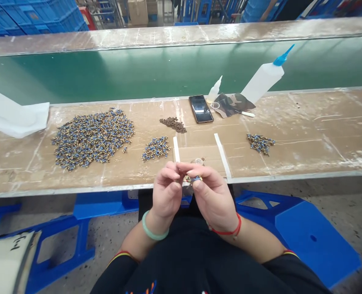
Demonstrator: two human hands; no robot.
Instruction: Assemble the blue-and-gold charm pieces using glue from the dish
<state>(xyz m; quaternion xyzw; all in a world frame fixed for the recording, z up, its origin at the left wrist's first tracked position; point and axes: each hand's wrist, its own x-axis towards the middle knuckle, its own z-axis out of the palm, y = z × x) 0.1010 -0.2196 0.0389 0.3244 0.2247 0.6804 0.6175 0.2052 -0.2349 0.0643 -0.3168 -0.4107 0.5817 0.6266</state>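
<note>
Running across the whole view: a green conveyor belt (168, 69) was seen beyond the work surface.
Bench (321, 134): a worn brown top was laid in front of the belt, with a metal edge nearest the person.
Largest heap (92, 136): a wide spread of small blue and brown parts was found on the left of the bench.
White sheet (12, 114): it was folded at the far left edge of the bench.
Squeeze bottle (262, 81): a white bottle with a blue nozzle was leaned at the back right, beside a camouflage cloth (231, 104).
Phone (200, 109): it was laid flat, screen up, left of the cloth and near a smaller dropper bottle (214, 90).
Smaller heaps: a blue cluster (156, 148) was placed near the centre, a brown pile (173, 123) behind it, and another cluster (260, 143) well apart on the right.
Left hand (166, 192): it was raised at the bench edge, a green bangle on the wrist, its fingers drawn together at the tips against the right hand.
Right hand (213, 196): a red cord was worn on the wrist; its fingers were pinched on a small blue part (195, 178).
Small blue part: it was held between both hands, just in front of the bench edge, below two white strips (222, 153).
</note>
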